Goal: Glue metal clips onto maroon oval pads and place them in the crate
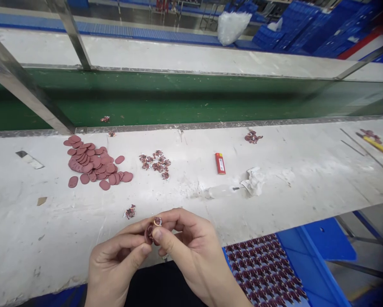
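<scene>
Blue plastic crate (314, 260) right of your fingers, your right hand (194, 247) and left hand (117, 258) with thumbs and fingers pinched nearly together, heap of flat dull-red oval discs (96, 163) beyond your left fingers, small maroon-and-white figurine (149, 233) held between both hands' fingertips

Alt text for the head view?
A left hand and right hand pinch a small reddish piece at a white table. Beyond lie reddish discs, clustered small parts and a red lighter; a blue tray sits lower right.
</scene>
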The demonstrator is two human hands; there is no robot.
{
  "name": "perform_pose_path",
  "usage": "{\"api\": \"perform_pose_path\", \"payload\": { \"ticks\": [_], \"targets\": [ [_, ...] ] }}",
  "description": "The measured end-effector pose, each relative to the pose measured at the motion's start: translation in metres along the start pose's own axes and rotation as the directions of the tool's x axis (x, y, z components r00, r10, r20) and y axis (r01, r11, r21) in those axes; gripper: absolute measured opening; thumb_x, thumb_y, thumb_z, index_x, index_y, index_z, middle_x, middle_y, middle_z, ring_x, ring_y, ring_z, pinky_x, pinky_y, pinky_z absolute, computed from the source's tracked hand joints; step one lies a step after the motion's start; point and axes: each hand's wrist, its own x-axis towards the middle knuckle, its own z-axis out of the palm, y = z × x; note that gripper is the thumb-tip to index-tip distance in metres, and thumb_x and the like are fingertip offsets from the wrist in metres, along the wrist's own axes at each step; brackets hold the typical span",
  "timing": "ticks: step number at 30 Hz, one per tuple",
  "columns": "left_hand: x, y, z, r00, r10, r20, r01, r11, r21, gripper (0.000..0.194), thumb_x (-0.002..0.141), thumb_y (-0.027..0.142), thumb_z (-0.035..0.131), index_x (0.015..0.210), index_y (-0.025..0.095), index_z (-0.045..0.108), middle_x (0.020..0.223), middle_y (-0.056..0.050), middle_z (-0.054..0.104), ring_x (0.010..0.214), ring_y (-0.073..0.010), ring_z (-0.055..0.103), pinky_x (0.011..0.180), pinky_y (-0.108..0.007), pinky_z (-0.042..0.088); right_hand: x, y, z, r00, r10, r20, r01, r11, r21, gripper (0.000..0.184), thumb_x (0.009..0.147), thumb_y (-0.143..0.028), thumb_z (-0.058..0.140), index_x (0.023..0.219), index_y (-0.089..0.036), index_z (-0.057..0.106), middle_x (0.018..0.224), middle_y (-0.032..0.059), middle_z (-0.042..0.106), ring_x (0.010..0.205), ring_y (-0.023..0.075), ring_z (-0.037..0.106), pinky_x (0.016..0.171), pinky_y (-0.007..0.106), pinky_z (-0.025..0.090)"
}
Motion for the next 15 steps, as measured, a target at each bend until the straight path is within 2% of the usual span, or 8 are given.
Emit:
{"api": "perform_pose_path", "payload": {
  "ticks": [3,8,15],
  "targets": [
    [-0.001,-0.001,0.0,1.0,-0.008,-0.01,0.008,1.0,-0.004,0.005,0.081,0.024,0.085,0.08,0.029,0.084,0.111,-0.005,0.083,0.108,-0.029,0.077,0.097,-0.038,0.064,-0.001,0.002,0.002,1.0,-0.002,0.002,0.002,0.999,0.041,0.018,0.086,-0.036,0.082,0.09,-0.019,0.076,0.076,-0.0029,0.066,0.064,0.0072,0.058,0.059,0.019,0.047],
    [-0.003,0.001,0.001,1.0,-0.002,-0.018,0.002,1.0,-0.003,0.005,0.081,0.025,0.085,0.08,0.03,0.084,0.109,-0.003,0.083,0.106,-0.027,0.078,0.095,-0.034,0.064,0.0,0.01,0.005,0.998,-0.06,-0.007,0.061,0.991,0.118,0.014,0.087,-0.033,0.081,0.092,-0.021,0.075,0.078,-0.0027,0.068,0.069,0.0073,0.061,0.065,0.018,0.05],
    [-0.002,0.002,0.004,0.999,0.012,-0.033,-0.012,1.0,-0.005,0.007,0.082,0.024,0.085,0.079,0.031,0.084,0.109,-0.002,0.083,0.105,-0.0265,0.078,0.093,-0.032,0.065,-0.001,0.015,0.007,0.987,-0.155,-0.034,0.157,0.986,0.05,0.01,0.09,-0.031,0.078,0.095,-0.023,0.075,0.086,-0.0002,0.073,0.078,0.0113,0.066,0.072,0.023,0.053]
  ]
}}
